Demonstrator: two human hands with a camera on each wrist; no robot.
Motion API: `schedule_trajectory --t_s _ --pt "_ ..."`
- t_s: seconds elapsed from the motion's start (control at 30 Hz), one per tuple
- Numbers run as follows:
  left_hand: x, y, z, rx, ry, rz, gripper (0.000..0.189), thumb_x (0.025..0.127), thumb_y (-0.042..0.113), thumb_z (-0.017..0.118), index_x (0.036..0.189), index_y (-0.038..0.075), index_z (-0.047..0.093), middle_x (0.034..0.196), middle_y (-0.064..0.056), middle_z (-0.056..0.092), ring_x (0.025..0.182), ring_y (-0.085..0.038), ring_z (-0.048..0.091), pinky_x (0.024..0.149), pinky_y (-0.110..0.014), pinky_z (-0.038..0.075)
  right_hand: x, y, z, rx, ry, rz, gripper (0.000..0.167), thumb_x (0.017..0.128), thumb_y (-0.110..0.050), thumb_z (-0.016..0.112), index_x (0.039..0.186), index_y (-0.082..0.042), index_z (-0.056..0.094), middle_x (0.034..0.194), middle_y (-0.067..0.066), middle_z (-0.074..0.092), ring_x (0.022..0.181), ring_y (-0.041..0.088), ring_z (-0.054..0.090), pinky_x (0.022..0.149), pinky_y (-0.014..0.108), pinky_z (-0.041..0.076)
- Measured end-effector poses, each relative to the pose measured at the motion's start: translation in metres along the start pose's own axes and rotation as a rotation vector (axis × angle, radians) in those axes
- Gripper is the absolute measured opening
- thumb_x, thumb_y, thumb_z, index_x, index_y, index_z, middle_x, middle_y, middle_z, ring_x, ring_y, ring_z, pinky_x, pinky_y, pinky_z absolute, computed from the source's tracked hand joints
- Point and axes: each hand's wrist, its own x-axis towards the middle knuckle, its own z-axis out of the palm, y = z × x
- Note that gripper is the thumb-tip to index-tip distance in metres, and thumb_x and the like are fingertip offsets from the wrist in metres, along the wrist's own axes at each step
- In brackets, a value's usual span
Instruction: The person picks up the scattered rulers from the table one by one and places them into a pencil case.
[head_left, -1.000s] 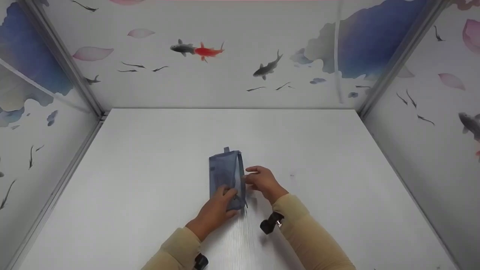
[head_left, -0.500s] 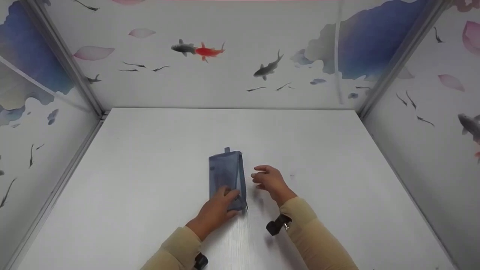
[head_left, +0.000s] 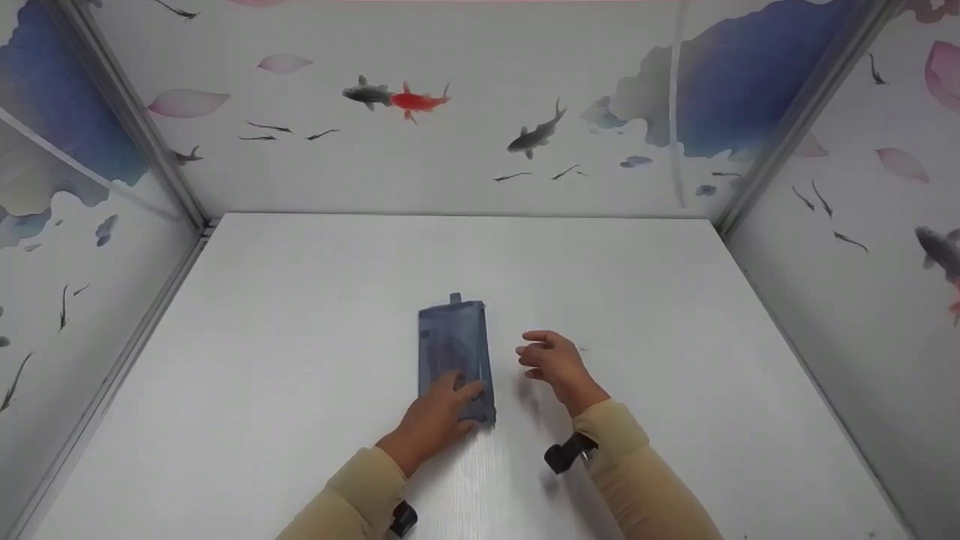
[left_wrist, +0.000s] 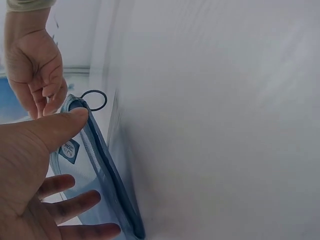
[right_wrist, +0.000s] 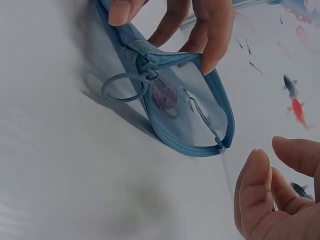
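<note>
left side panel of the booth [head_left: 67, 247] is white with dark little fish and blue washes, no readable writing on it

white table top [head_left: 300, 315] carries one thing, a slim blue mesh zip pouch with a metal ring pull [head_left: 455, 354], lying flat near the middle, long axis running away from the person, small tab at the far end, ring pull at the near end

left hand [head_left: 435, 416] rests on the near end of the pouch, fingers straightish and spread over the mesh, thumb [left_wrist: 60, 127] pressing at the zipper end; pins it down, not curled round it. beige sleeve [head_left: 352, 499] behind it, black wrist camera mount [head_left: 403, 519] under the cuff

zipper ring pull [right_wrist: 125, 87] lies on the table just beside the slider, by the left hand's thumb and fingertips

right hand [head_left: 553, 361] is just to the right of the pouch, apart from it, holding nothing, fingers loosely bent and pointing left toward the pouch's long edge. so the pouch lies left of the right hand, and the left hand is the nearer one, already touching

labels: small dark blue badge [left_wrist: 69, 150] on the mesh, print too small to read; a pinkish tag [right_wrist: 165, 97] shows through the mesh near the zipper, also unreadable

back panel has an orange-red painted fish [head_left: 415, 101] beside a grey one; right side panel [head_left: 862, 225] has pink petals, more fish
</note>
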Motion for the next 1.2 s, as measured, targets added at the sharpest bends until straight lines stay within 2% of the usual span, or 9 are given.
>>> schedule_trajectory --t_s 0.37,0.5,0.77,1.0,1.2 --pt "0.005 0.005 -0.001 0.02 -0.027 0.02 0.056 0.084 0.024 0.076 0.135 0.017 0.054 0.135 -0.018 0.048 0.123 -0.036 0.051 0.086 -0.047 0.053 -0.008 0.003 -0.013 -0.008 -0.007 -0.008 0.04 0.092 -0.01 0.064 0.129 0.0 0.053 0.117 0.017 0.061 0.108 0.032 0.061 0.088 0.036 0.053" --pt "0.006 0.006 -0.001 0.028 -0.042 0.011 0.057 0.084 0.025 0.076 0.136 0.017 0.054 0.136 -0.017 0.048 0.124 -0.037 0.05 0.085 -0.048 0.053 -0.01 0.004 -0.017 -0.002 -0.001 -0.028 0.04 0.091 -0.008 0.063 0.128 0.002 0.053 0.113 0.017 0.061 0.105 0.032 0.061 0.085 0.035 0.053" --pt "0.005 0.009 0.001 0.027 -0.06 -0.003 0.06 0.085 0.031 0.074 0.139 0.018 0.051 0.136 -0.017 0.049 0.125 -0.039 0.047 0.09 -0.053 0.049 -0.013 0.006 -0.026 0.017 0.013 -0.028 0.04 0.089 -0.003 0.062 0.127 0.004 0.053 0.102 0.012 0.061 0.091 0.022 0.061 0.074 0.031 0.053" --pt "0.003 0.008 0.005 0.008 -0.078 -0.024 0.062 0.086 0.033 0.073 0.141 0.017 0.048 0.137 -0.015 0.051 0.127 -0.037 0.045 0.094 -0.054 0.046 -0.016 0.007 -0.034 -0.035 0.015 -0.043 0.038 0.091 -0.006 0.063 0.126 0.003 0.053 0.102 0.01 0.061 0.093 0.021 0.062 0.077 0.033 0.053" --pt "0.002 0.006 0.002 -0.032 -0.064 -0.052 0.062 0.09 0.043 0.065 0.142 0.014 0.047 0.137 -0.016 0.051 0.127 -0.037 0.045 0.097 -0.053 0.045 -0.019 0.007 -0.035 -0.084 0.032 -0.064 0.036 0.091 -0.005 0.061 0.125 0.003 0.054 0.097 0.009 0.06 0.09 0.02 0.061 0.077 0.033 0.054"
